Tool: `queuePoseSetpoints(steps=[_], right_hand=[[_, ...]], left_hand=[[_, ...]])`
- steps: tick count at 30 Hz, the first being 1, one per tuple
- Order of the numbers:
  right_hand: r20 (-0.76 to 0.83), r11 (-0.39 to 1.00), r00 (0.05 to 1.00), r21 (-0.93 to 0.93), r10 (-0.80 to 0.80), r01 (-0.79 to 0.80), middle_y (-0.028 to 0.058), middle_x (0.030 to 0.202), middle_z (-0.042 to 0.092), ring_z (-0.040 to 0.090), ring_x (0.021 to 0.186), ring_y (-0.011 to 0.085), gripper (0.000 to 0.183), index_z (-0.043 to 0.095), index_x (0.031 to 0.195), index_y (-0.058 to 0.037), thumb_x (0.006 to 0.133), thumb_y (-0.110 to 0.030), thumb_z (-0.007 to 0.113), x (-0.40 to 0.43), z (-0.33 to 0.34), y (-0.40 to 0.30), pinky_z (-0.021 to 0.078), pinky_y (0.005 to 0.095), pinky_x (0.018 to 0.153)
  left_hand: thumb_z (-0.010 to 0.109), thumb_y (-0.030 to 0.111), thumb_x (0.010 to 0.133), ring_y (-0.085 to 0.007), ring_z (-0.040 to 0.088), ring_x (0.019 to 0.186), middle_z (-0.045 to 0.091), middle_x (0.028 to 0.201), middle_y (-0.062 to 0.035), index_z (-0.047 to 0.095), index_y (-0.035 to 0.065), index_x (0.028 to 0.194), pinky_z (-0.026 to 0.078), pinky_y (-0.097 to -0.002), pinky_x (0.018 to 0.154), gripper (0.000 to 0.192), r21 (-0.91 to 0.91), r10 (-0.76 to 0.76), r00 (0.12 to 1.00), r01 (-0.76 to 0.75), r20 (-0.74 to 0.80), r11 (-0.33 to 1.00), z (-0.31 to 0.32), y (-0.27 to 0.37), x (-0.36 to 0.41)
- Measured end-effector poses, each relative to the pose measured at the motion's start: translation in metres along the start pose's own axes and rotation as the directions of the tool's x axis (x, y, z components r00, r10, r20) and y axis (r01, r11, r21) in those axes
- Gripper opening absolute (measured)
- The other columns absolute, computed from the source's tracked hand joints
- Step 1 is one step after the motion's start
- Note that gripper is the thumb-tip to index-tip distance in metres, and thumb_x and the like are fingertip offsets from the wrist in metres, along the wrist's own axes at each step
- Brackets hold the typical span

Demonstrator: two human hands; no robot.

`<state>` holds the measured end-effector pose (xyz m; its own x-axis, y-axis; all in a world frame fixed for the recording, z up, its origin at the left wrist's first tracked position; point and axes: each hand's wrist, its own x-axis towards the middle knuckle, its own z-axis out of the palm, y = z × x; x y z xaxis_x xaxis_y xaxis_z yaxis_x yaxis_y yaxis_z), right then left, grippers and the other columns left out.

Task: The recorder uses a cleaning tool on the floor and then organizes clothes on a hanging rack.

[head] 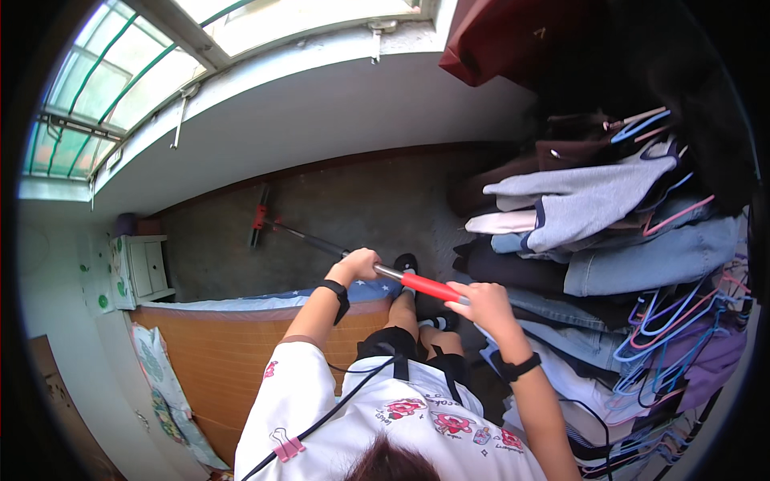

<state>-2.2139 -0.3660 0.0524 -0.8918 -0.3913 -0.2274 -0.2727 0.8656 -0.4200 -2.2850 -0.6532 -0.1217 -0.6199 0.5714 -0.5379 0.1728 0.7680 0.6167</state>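
A long-handled floor mop (319,243) slants across the view. Its narrow head (259,216), with a red middle part, rests on the dark floor near the wall, slightly blurred. My left hand (361,264) is closed round the metal and black part of the pole. Farther up, my right hand (486,303) grips the pole's top end, just past the red grip sleeve (430,287). Both wrists wear black bands. The pole passes above my feet in dark shoes (406,263).
A bed with a brown woven mat (252,343) lies at the left, a small white cabinet (147,267) beyond it. Clothes on hangers, among them a grey top (589,186) and jeans (649,255), crowd the right. Barred windows (132,66) line the wall ahead. A black cable (337,409) crosses my shirt.
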Motion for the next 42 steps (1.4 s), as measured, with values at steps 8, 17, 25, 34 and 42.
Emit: queuePoseSetpoints(steps=[8, 17, 25, 34, 42], right_hand=[[0.095, 0.978, 0.978, 0.080, 0.183, -0.191, 0.0055, 0.072, 0.062, 0.062, 0.064, 0.0273, 0.041, 0.058, 0.108, -0.0224, 0.072, -0.038, 0.066, -0.059, 0.081, -0.013, 0.0495, 0.0378, 0.056], [-0.101, 0.949, 0.944, -0.006, 0.314, -0.316, 0.0086, 0.067, 0.060, 0.061, 0.059, 0.0292, 0.041, 0.060, 0.107, -0.0227, 0.071, -0.042, 0.065, -0.214, 0.042, -0.046, 0.0478, 0.0385, 0.052], [-0.265, 0.801, 0.798, -0.125, 0.541, -0.585, 0.0123, 0.065, 0.060, 0.057, 0.058, 0.0294, 0.038, 0.068, 0.096, -0.0173, 0.065, -0.039, 0.070, -0.417, -0.049, -0.085, 0.0425, 0.0381, 0.052], [-0.313, 0.686, 0.632, 0.101, 0.709, -0.720, 0.0148, 0.073, 0.063, 0.059, 0.061, 0.0306, 0.037, 0.068, 0.093, -0.0119, 0.062, -0.032, 0.074, -0.554, -0.033, -0.111, 0.0443, 0.0351, 0.054], [-0.329, 0.682, 0.605, 0.226, 0.725, -0.696, 0.0093, 0.067, 0.061, 0.059, 0.056, 0.0261, 0.030, 0.068, 0.089, -0.0112, 0.063, -0.025, 0.076, -0.582, 0.074, -0.102, 0.0459, 0.0324, 0.050]], left_hand=[[0.067, 0.021, 0.059, -0.0318, 0.061, 0.074, 0.064, 0.074, -0.0142, 0.067, 0.0085, 0.075, 0.049, -0.0392, 0.068, 0.020, 0.047, -0.050, 0.992, 0.045, 0.119, 0.998, 0.074, -0.038, -0.016], [0.062, 0.023, 0.063, -0.0325, 0.060, 0.071, 0.063, 0.072, -0.0140, 0.065, 0.0091, 0.070, 0.048, -0.0398, 0.063, 0.016, 0.092, 0.179, 0.980, -0.187, 0.090, 0.978, 0.130, 0.077, -0.064], [0.060, 0.024, 0.064, -0.0359, 0.057, 0.064, 0.058, 0.064, -0.0153, 0.058, 0.0064, 0.064, 0.046, -0.0439, 0.058, 0.018, 0.083, 0.502, 0.860, -0.509, 0.087, 0.857, 0.229, 0.264, -0.100], [0.061, 0.028, 0.067, -0.0347, 0.060, 0.071, 0.062, 0.071, -0.0145, 0.063, 0.0086, 0.071, 0.048, -0.0434, 0.064, 0.020, -0.023, 0.632, 0.686, -0.671, 0.360, 0.741, 0.320, 0.358, -0.129], [0.062, 0.026, 0.068, -0.0340, 0.060, 0.082, 0.064, 0.082, -0.0148, 0.066, 0.0078, 0.082, 0.048, -0.0420, 0.072, 0.024, 0.003, 0.520, 0.535, -0.699, 0.666, 0.715, 0.362, 0.320, -0.121]])
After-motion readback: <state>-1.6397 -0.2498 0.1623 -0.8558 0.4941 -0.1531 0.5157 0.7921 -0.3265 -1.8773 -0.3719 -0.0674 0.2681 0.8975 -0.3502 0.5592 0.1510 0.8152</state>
